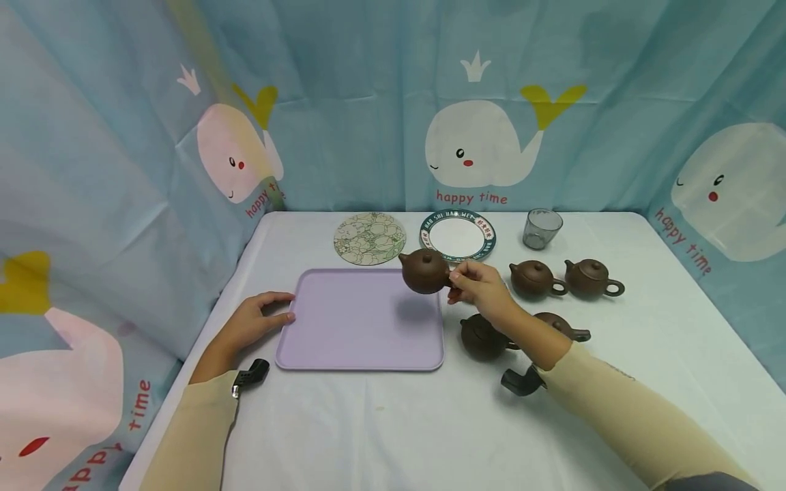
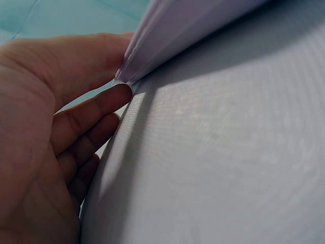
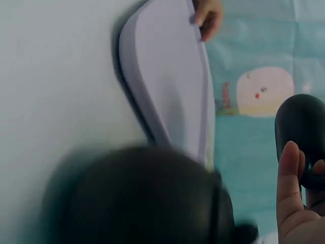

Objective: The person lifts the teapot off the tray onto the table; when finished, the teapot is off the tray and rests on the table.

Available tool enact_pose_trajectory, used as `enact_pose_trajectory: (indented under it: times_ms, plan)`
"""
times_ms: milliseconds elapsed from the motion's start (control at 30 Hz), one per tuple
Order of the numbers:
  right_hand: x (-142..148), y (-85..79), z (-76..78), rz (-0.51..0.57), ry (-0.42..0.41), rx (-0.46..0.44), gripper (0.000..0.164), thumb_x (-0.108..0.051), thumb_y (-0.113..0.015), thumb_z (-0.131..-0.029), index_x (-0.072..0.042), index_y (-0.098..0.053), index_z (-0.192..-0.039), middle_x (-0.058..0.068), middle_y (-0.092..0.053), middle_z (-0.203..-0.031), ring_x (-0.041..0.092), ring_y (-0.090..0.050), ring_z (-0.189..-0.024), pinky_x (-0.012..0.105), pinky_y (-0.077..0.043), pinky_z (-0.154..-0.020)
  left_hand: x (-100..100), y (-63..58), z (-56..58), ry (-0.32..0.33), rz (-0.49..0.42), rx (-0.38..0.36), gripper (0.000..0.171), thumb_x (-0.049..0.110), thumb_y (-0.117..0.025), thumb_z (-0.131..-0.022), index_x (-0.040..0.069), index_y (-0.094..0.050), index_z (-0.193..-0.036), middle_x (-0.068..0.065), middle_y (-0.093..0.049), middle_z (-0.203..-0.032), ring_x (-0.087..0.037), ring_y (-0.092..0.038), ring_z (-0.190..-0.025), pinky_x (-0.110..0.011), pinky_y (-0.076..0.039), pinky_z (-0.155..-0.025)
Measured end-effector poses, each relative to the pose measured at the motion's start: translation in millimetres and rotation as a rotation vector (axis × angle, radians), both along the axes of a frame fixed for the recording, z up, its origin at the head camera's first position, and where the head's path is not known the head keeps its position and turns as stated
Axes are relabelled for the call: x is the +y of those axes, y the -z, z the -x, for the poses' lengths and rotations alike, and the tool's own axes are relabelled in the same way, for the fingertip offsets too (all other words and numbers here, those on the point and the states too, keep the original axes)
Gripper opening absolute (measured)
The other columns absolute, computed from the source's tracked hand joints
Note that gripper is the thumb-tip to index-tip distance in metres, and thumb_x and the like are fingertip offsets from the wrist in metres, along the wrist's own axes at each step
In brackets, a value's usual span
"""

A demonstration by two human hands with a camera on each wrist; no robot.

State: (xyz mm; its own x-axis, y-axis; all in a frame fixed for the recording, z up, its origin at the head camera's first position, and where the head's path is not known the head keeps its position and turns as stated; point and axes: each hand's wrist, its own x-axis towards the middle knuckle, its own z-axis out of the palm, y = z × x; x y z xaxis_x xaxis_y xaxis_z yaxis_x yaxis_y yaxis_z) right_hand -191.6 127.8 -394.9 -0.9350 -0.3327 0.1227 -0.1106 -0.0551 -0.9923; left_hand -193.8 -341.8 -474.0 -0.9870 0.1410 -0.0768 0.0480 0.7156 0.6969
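My right hand [image 1: 485, 290] pinches a brown teapot [image 1: 425, 271] by its handle, with the spout towards the left. The teapot hangs above the right part of a lilac tray [image 1: 362, 320], apart from it, casting a shadow there. In the right wrist view the same teapot [image 3: 302, 129] shows at the right edge, fingers at its handle. My left hand [image 1: 254, 327] touches the tray's left edge, thumb and fingers spread along it. The left wrist view shows thumb and fingertips of the left hand [image 2: 76, 112] against the tray rim [image 2: 147, 46].
Right of the tray stand more brown teapots, including one in front [image 1: 482, 337], one partly behind my forearm [image 1: 552, 322], and two further back [image 1: 531, 278] [image 1: 588, 276]. Behind are a patterned round mat [image 1: 370, 239], a rimmed plate [image 1: 430, 228] and a glass [image 1: 542, 230].
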Motion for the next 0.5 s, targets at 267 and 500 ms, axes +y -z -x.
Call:
enact_pose_trajectory:
  times_ms: [267, 500]
  plan:
    - [65.5, -3.6, -14.0, -0.05, 0.049, 0.041, 0.025, -0.005, -0.05, -0.101, 0.019, -0.046, -0.096, 0.014, -0.054, -0.092, 0.019, -0.062, -0.076, 0.033, -0.058, -0.071, 1.0, 1.6, 0.4, -0.005, 0.014, 0.003, 0.064, 0.046, -0.075, -0.083, 0.009, -0.058, -0.133, -0.017, -0.047, -0.143, -0.04, -0.032, -0.138, -0.06, -0.024, -0.109]
    - [130.3, -2.9, -29.1, -0.052, 0.079, 0.122, 0.025, -0.003, -0.051, -0.1, 0.02, -0.045, -0.095, 0.012, -0.057, -0.089, 0.017, -0.064, -0.077, 0.03, -0.058, -0.069, 0.3, 3.3, 0.6, -0.018, 0.023, -0.011, 0.068, 0.05, -0.074, -0.082, 0.01, -0.058, -0.134, -0.017, -0.046, -0.145, -0.041, -0.03, -0.139, -0.061, -0.024, -0.109]
